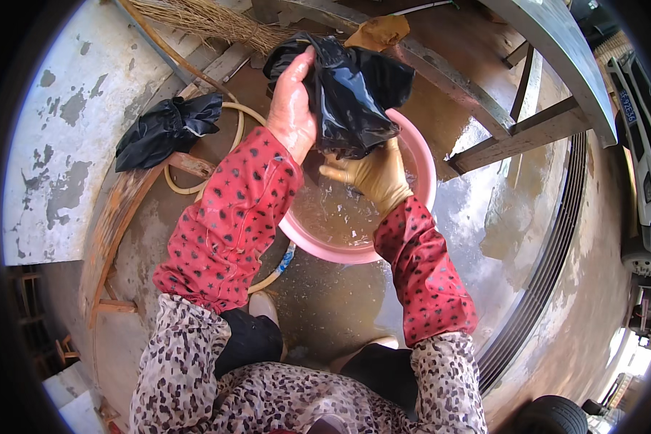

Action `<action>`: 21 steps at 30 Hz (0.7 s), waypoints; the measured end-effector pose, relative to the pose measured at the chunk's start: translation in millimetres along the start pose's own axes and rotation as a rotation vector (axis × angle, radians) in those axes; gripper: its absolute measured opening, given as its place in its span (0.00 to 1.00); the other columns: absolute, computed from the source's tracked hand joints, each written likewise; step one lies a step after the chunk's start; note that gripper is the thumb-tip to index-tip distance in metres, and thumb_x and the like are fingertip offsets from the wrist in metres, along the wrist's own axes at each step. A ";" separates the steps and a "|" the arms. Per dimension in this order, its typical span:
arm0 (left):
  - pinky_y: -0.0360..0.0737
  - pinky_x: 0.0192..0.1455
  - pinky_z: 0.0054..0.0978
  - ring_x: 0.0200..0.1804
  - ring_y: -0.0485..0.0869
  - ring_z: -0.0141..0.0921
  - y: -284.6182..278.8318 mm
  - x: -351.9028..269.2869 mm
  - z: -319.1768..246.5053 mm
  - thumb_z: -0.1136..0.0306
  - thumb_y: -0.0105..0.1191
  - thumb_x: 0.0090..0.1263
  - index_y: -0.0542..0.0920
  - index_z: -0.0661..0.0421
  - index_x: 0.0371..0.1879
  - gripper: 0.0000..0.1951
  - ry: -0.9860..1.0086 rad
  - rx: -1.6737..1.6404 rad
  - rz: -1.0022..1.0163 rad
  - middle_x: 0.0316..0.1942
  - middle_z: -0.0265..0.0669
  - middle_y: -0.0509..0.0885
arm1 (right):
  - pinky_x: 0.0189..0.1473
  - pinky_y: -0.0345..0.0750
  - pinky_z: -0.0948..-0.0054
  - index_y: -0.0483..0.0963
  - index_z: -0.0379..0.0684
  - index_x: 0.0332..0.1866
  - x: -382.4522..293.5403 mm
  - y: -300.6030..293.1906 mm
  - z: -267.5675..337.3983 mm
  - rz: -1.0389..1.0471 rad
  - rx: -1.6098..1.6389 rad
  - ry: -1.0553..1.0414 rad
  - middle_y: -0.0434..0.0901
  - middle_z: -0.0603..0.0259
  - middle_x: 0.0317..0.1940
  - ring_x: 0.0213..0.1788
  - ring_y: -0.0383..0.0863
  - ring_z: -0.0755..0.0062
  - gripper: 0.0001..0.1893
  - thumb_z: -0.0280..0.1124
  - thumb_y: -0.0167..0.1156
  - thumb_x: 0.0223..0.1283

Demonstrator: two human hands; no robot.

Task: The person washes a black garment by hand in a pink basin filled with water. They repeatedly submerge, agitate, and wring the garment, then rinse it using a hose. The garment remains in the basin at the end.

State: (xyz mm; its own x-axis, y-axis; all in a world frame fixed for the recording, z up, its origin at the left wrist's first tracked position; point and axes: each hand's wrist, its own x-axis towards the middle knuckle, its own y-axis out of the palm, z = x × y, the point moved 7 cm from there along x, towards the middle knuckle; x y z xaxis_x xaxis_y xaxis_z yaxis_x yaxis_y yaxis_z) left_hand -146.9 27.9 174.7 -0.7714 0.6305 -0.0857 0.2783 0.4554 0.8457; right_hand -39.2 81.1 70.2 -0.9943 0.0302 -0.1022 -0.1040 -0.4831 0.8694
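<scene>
My left hand (293, 108) is bare and wet, and it grips a glossy black waterproof cloth item (347, 103) that is bunched up above a pink plastic basin (336, 256). On my right hand (371, 173) is a yellowish rubber glove. This hand is against the lower edge of the black item, thumb apart, the other fingers partly hidden behind it. Murky water (331, 217) lies in the basin. A second black item (168, 130), with a gathered band, is draped over a wooden bench (127, 217) at the left.
A yellowish hose (238, 127) loops between the bench and the basin. Brush-like straw (211, 24) lies at the back. A metal frame (542, 119) stands at the right, near a floor drain grate (548, 244). The concrete floor (325, 304) is wet. Vehicles (643, 152) stand at the far right.
</scene>
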 end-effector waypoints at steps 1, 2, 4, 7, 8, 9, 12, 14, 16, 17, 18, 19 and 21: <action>0.82 0.49 0.33 0.39 0.84 0.32 0.3 -8.2 12.1 0.56 0.50 0.73 0.81 0.54 0.43 0.14 -0.089 -0.033 0.012 0.39 0.32 0.85 | 0.60 0.71 0.45 0.60 0.43 0.68 3.8 10.3 17.6 0.012 0.081 -0.081 0.67 0.47 0.64 0.64 0.69 0.48 0.39 0.66 0.41 0.64; 0.81 0.52 0.34 0.43 0.84 0.32 -8.6 -11.7 20.4 0.55 0.50 0.73 0.80 0.54 0.46 0.16 -0.191 -0.026 0.046 0.43 0.34 0.85 | 0.63 0.71 0.50 0.65 0.41 0.65 6.5 20.5 34.7 0.029 0.162 -0.160 0.71 0.51 0.62 0.64 0.70 0.54 0.36 0.63 0.40 0.67; 0.81 0.55 0.35 0.46 0.84 0.33 -19.2 -18.1 31.0 0.52 0.53 0.71 0.78 0.54 0.52 0.20 -0.301 0.026 0.026 0.47 0.35 0.84 | 0.61 0.73 0.59 0.69 0.39 0.60 16.9 8.6 49.9 -0.121 0.159 -0.264 0.75 0.53 0.56 0.57 0.76 0.57 0.33 0.59 0.41 0.68; 0.82 0.53 0.33 0.46 0.85 0.31 -40.8 -28.2 31.5 0.54 0.55 0.70 0.79 0.56 0.51 0.20 -0.486 0.251 -0.017 0.47 0.36 0.84 | 0.56 0.76 0.65 0.74 0.37 0.52 9.7 9.1 60.2 -0.225 0.099 -0.347 0.80 0.56 0.47 0.48 0.80 0.61 0.27 0.53 0.46 0.68; 0.83 0.51 0.32 0.44 0.85 0.31 -45.0 -28.6 31.9 0.54 0.57 0.69 0.80 0.57 0.49 0.19 -0.486 0.276 -0.033 0.45 0.37 0.85 | 0.55 0.76 0.67 0.74 0.37 0.50 6.2 9.2 62.8 -0.267 0.072 -0.364 0.81 0.57 0.44 0.46 0.80 0.62 0.24 0.50 0.48 0.68; 0.84 0.48 0.31 0.41 0.85 0.31 -47.2 -30.0 32.6 0.55 0.60 0.67 0.81 0.58 0.47 0.19 -0.486 0.304 -0.049 0.43 0.37 0.85 | 0.53 0.76 0.68 0.75 0.36 0.48 6.9 5.2 63.9 -0.315 0.026 -0.359 0.81 0.58 0.42 0.44 0.81 0.64 0.21 0.46 0.49 0.67; 0.85 0.45 0.30 0.39 0.86 0.31 -69.0 -38.4 31.4 0.58 0.63 0.64 0.81 0.62 0.46 0.20 -0.541 0.416 -0.073 0.41 0.39 0.86 | 0.46 0.76 0.71 0.77 0.35 0.42 10.5 19.1 67.1 -0.376 -0.405 -0.363 0.82 0.60 0.38 0.41 0.81 0.70 0.12 0.31 0.55 0.58; 0.83 0.51 0.32 0.46 0.85 0.33 -90.8 -35.6 34.1 0.56 0.60 0.67 0.78 0.61 0.52 0.23 -0.573 0.535 -0.012 0.47 0.40 0.84 | 0.40 0.76 0.73 0.77 0.30 0.40 14.4 35.3 66.3 -0.440 -0.939 -0.247 0.82 0.58 0.34 0.35 0.81 0.68 0.13 0.29 0.56 0.55; 0.79 0.57 0.33 0.52 0.82 0.33 -69.2 -45.8 28.6 0.53 0.58 0.68 0.75 0.59 0.57 0.25 -0.614 0.378 0.143 0.53 0.40 0.81 | 0.35 0.77 0.71 0.77 0.29 0.37 25.3 42.4 54.0 -0.391 -1.371 -0.170 0.82 0.53 0.29 0.31 0.82 0.63 0.12 0.28 0.56 0.54; 0.77 0.60 0.34 0.55 0.80 0.33 -57.7 -51.7 24.0 0.52 0.56 0.69 0.73 0.58 0.59 0.27 -0.631 0.300 0.219 0.55 0.40 0.79 | 0.46 0.78 0.64 0.77 0.31 0.38 25.4 48.7 42.8 -0.316 -1.758 -0.137 0.82 0.40 0.34 0.40 0.83 0.45 0.14 0.32 0.54 0.54; 0.73 0.64 0.35 0.59 0.77 0.32 -45.9 -54.1 22.7 0.49 0.54 0.70 0.69 0.57 0.62 0.29 -0.671 0.225 0.296 0.60 0.40 0.76 | 0.45 0.78 0.62 0.78 0.32 0.39 18.5 66.3 43.9 -0.267 -1.934 -0.122 0.82 0.43 0.32 0.38 0.83 0.46 0.14 0.32 0.55 0.54; 0.73 0.63 0.34 0.58 0.78 0.32 -50.3 -51.4 24.3 0.49 0.54 0.70 0.70 0.56 0.62 0.29 -0.644 0.243 0.255 0.59 0.39 0.77 | 0.45 0.79 0.60 0.78 0.34 0.39 12.4 83.3 39.4 -0.201 -2.095 -0.102 0.83 0.46 0.31 0.37 0.84 0.47 0.13 0.32 0.55 0.54; 0.75 0.61 0.33 0.55 0.79 0.32 -55.9 -40.9 37.5 0.48 0.55 0.69 0.72 0.55 0.60 0.28 -0.594 0.274 0.190 0.57 0.38 0.78 | 0.40 0.79 0.59 0.81 0.40 0.28 5.8 98.1 15.2 -0.029 -2.405 -0.212 0.83 0.50 0.27 0.35 0.85 0.54 0.07 0.30 0.58 0.49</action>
State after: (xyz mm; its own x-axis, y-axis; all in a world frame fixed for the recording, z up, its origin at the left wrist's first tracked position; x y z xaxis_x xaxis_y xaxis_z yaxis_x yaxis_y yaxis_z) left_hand -109.4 0.2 111.2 -0.2711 0.9179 -0.2896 0.5735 0.3957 0.7173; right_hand -55.5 47.2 162.3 -0.9976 0.0288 0.0634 -0.0682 -0.2182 -0.9735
